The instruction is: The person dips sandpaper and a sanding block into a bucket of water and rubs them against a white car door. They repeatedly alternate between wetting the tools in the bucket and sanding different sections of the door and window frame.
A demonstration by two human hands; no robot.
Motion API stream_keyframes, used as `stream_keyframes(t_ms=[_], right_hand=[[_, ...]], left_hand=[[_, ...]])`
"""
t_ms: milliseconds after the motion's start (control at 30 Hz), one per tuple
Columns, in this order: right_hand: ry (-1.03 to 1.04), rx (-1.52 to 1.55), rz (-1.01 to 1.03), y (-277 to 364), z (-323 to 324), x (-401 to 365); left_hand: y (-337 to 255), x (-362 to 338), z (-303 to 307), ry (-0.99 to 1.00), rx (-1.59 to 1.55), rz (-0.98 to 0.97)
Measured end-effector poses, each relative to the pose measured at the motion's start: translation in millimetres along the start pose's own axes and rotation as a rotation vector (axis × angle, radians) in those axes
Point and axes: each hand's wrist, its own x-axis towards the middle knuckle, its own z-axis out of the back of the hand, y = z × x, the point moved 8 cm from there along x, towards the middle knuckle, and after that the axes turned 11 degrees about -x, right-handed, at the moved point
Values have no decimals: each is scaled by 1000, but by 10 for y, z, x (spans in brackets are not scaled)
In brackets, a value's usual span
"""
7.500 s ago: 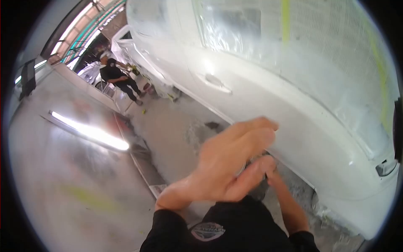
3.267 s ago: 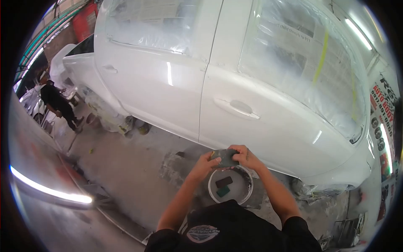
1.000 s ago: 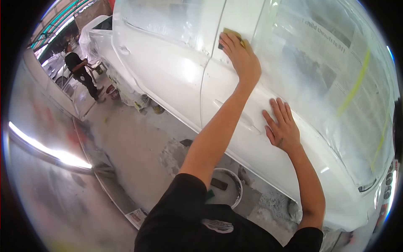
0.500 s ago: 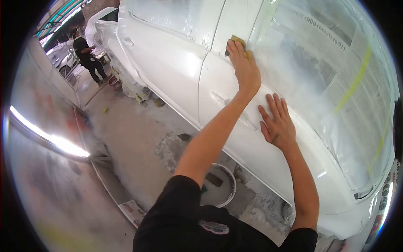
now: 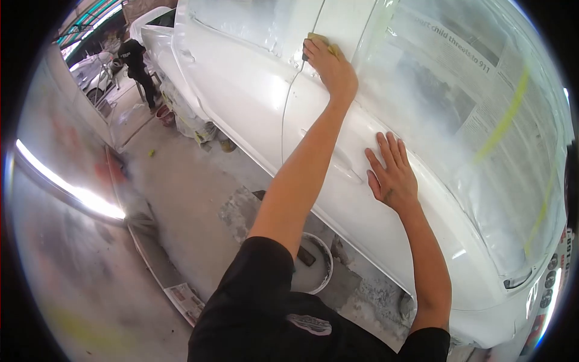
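Note:
My left hand [image 5: 332, 67] is pressed on the pillar of a white car [image 5: 241, 78], its fingers closed over a yellowish-brown sanding pad [image 5: 325, 41]. The pad lies near the gap between two door panels, its dark side toward the left. My right hand [image 5: 393, 175] rests flat on the door below the window edge, fingers spread and holding nothing. Just left of it is the door handle area [image 5: 341, 161]. Newspaper [image 5: 449, 78] under hazy plastic film covers the window to the right.
A round bucket [image 5: 329, 265] of greyish water with a dark block [image 5: 306, 257] inside stands on the floor below my arms. A person in black [image 5: 137, 69] stands at the upper left, near a red bucket [image 5: 165, 114]. A reflective wall [image 5: 72, 265] runs along the left.
My left hand has slid the pad up and to the left along the pillar. My right hand stays flat on the door. The other person has bent forward and shifted slightly right.

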Motion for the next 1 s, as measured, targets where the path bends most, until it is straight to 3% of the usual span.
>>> stream_keyframes(t_ms=[100, 200, 233, 333, 467, 567, 667, 733, 833, 933, 1000], right_hand=[[1, -13, 1, 2, 9, 21], [-10, -28, 3, -11, -12, 67], [-9, -26, 2, -1, -15, 34], [-27, 6, 5, -4, 13, 28], [-10, -13, -1, 2, -5, 74], [-21, -26, 3, 23, 3, -6], [-63, 22, -31, -40, 35, 35], [-92, 97, -87, -94, 91, 49], [-182, 595, -499, -170, 166, 82], [2, 1408, -806, 303, 30, 308], [51, 1435, -955, 346, -283, 226]], left_hand=[[144, -403, -170, 22, 29, -87], [-12, -368, -88, 86, -57, 70], [-68, -228, -42, 35, -14, 3], [-83, -76, 31, -48, -62, 59], [-75, -333, 31, 66, -194, 112], [-64, -237, -45, 39, 19, 75], [-250, -309, 287, 208, -386, 45], [-407, -649, 560, 315, -228, -46], [-617, -1311, 944, 482, -36, -242], [-623, -1853, 1229, 650, 77, -307], [-627, -2031, 1392, 713, 69, -340]])
